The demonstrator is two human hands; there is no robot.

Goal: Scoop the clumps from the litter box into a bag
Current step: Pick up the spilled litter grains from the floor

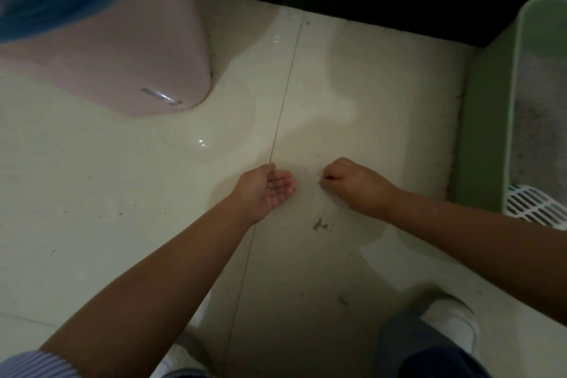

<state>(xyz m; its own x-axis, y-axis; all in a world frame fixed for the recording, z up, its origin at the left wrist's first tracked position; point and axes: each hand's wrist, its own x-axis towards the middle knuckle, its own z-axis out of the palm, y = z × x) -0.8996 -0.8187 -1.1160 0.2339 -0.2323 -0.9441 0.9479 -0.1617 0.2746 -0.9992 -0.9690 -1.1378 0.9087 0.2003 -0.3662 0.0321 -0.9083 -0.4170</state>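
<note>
The right hand (352, 186) is pinched on a speck on the floor (122, 193), the left hand (270, 189) cupped, palm up, just beside; the litter box (487, 132) with scoop (534, 205) lies right, nearer the right hand; bag-lined bin (129, 40) far-left

The green litter box (487, 120) sits right of the pink bin (122, 49), grey litter (540, 120) inside, white slotted scoop (534, 204) at its near end.
</note>
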